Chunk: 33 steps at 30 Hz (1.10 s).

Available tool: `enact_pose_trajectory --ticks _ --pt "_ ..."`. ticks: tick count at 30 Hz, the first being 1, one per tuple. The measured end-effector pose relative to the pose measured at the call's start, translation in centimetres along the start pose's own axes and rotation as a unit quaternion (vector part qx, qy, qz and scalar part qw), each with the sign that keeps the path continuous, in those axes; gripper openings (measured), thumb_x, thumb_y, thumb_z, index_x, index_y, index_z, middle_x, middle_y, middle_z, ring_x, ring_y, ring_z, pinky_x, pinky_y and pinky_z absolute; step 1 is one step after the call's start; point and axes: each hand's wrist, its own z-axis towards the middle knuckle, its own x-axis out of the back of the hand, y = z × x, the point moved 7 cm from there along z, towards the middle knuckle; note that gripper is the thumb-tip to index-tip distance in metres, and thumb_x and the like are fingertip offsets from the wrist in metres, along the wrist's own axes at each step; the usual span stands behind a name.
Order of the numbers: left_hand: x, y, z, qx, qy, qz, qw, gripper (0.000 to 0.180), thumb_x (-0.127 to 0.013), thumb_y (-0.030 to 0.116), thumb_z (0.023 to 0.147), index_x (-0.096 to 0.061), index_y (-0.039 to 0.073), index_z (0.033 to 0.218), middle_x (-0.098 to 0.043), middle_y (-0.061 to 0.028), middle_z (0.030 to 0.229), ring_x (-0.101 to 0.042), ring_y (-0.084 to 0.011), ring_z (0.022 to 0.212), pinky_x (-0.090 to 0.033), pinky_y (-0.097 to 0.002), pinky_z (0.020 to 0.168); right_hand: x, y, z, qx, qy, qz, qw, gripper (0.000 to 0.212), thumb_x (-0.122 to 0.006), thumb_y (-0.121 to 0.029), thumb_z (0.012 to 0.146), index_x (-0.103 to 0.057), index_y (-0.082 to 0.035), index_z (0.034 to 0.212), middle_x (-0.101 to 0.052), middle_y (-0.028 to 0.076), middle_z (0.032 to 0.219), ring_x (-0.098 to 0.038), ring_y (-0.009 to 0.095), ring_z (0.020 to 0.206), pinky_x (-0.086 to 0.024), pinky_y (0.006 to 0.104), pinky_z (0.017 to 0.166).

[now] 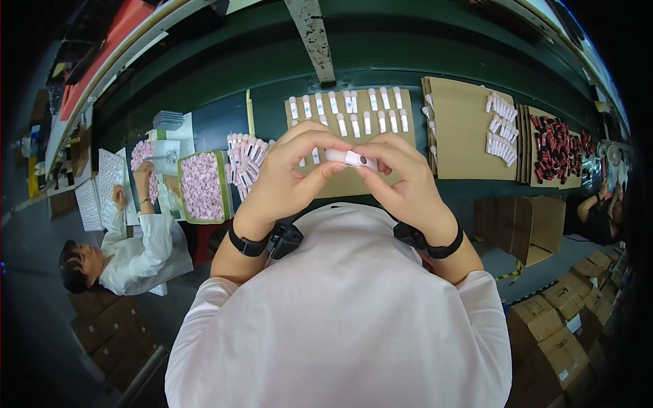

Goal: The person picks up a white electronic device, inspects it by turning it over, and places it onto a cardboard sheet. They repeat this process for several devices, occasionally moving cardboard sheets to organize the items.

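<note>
My left hand [291,168] and my right hand [403,171] meet in front of my chest, both closed in a pinch. Between their fingertips lies a small pale pink tube [351,158], held level, with a white band and a dark oval spot. The left fingers grip one end and the right fingers the other. Behind the hands, rows of similar pink tubes [355,126] with rounded ends lie on a cardboard sheet [408,95], some partly hidden by my hands. A heap of such tubes [246,158] is left of my left hand.
A green-rimmed tub [225,187] of small pink pieces stands left, near a person in white [146,245]. To the right are stacked cardboard sheets [469,129] with tube bundles, then a pile of black-and-red pieces [554,149]. A metal post [311,41] rises ahead; cartons [561,353] stand lower right.
</note>
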Motion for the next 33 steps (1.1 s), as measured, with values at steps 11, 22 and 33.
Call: enact_pose_trajectory --ticks 11,22,33 --pt "2.5 -10.5 -5.5 0.141 0.065 0.166 0.974 0.020 -0.068 0.006 0.081 -0.064 -0.001 0.100 -0.061 -0.0136 0.096 -0.061 -0.0254 0.086 -0.049 -0.0331 0.078 -8.7 23.1 -5.7 -0.302 -0.095 -0.110 0.942 0.023 -0.068 -0.017 0.082 -0.060 0.002 0.093 -0.067 0.014 0.080 -0.066 0.028 0.072 -0.052 0.0375 0.065" --pt "3.3 -13.9 -8.6 0.190 0.059 0.189 0.962 0.019 -0.068 0.006 0.082 -0.063 -0.001 0.099 -0.062 -0.0145 0.096 -0.061 -0.0258 0.084 -0.050 -0.0336 0.076 -10.2 27.6 -5.9 -0.367 -0.069 -0.239 0.896 0.028 -0.062 -0.026 0.084 -0.063 0.001 0.093 -0.067 0.023 0.086 -0.065 0.041 0.082 -0.051 0.0498 0.074" --pt "1.7 -15.6 -7.6 0.234 0.045 0.189 0.953 0.017 -0.065 0.004 0.084 -0.063 -0.003 0.100 -0.062 -0.0128 0.101 -0.062 -0.0203 0.085 -0.049 -0.0299 0.079 0.8 27.4 -6.1 -0.353 0.085 -0.263 0.894 0.026 -0.059 -0.026 0.088 -0.064 -0.001 0.092 -0.068 0.021 0.082 -0.065 0.041 0.079 -0.052 0.0477 0.069"
